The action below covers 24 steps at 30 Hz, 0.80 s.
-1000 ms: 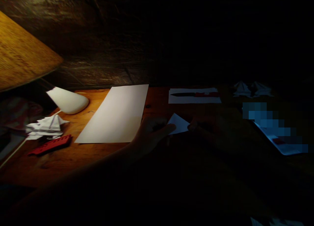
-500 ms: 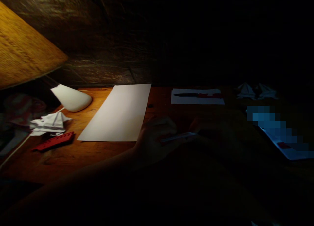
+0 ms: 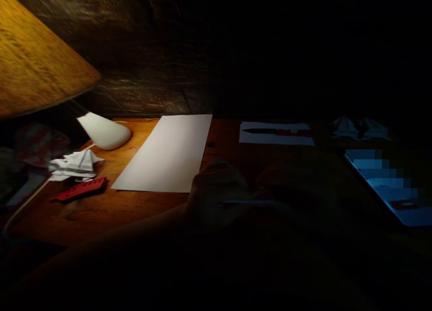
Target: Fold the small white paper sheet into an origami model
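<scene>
Dimly, we saw the left hand point(image 3: 216, 189), its fingers point(image 3: 232, 197) curled together on one end of a small folded paper point(image 3: 251, 202), just right of the long white sheet point(image 3: 165, 153). The right hand point(image 3: 293, 185) met the other end, its fingers too dark to judge. The paper lay edge-on to us, its long axis running left to right. The wooden surface point(image 3: 111, 212) glowed under a lamp shade point(image 3: 37, 68) left of the sheet; the room beyond was black.
</scene>
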### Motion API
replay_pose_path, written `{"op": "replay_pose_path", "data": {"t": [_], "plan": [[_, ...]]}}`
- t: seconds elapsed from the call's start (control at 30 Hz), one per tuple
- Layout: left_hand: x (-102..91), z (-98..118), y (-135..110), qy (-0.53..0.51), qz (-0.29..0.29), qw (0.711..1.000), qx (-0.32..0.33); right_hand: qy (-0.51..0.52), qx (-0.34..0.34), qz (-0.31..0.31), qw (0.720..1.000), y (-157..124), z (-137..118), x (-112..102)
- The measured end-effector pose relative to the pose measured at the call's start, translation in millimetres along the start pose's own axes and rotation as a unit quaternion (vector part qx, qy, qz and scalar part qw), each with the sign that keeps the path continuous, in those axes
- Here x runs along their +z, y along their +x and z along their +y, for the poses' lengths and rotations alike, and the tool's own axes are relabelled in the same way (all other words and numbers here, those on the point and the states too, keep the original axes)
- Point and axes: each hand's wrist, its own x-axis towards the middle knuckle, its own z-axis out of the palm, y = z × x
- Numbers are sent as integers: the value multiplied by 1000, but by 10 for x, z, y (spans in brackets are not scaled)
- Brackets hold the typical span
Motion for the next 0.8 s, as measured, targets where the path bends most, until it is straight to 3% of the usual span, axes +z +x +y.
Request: {"op": "replay_pose_path", "data": {"t": [0.23,0.37,0.53,0.8], "plan": [[-61,16,6,11,-34,999,-2,30,-51,45,997,-5,16,11],[-51,10,-4,4,-21,1000,-7,82,-1,48,995,-27,-9,47],[24,19,-10,-79,36,994,-67,117,31,72,990,-21,-60,73],[64,56,-26,-141,26,985,-92,76,2,22,997,44,-104,-34]]}}
